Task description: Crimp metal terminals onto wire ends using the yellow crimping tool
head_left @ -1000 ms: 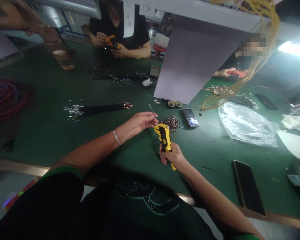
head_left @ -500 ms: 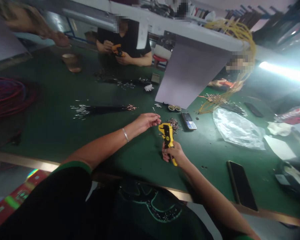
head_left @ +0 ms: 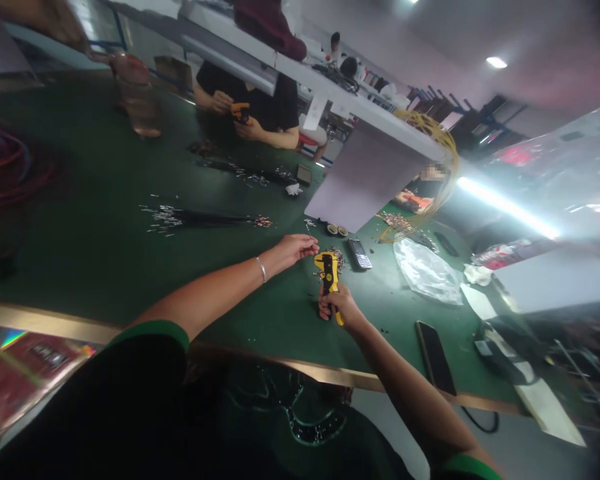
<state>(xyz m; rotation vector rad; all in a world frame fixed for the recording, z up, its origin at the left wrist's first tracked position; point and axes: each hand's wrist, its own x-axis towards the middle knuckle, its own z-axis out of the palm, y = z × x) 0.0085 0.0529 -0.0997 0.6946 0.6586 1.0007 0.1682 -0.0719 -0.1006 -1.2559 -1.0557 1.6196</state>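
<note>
Wire [head_left: 309, 230]: one, pinched in the grip of the left hand [head_left: 295, 249]. Tool [head_left: 329, 271]: one, yellow, clasped in the grip of the right hand [head_left: 341, 307]. Both were inward from the near edge of the worktop [head_left: 260, 317].

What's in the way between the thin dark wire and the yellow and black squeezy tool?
Nothing visible. The left hand holds the silver-tipped wire close beside the yellow and black tool in the right hand; the heap of small metallic bits lies mostly behind the tool.
</note>
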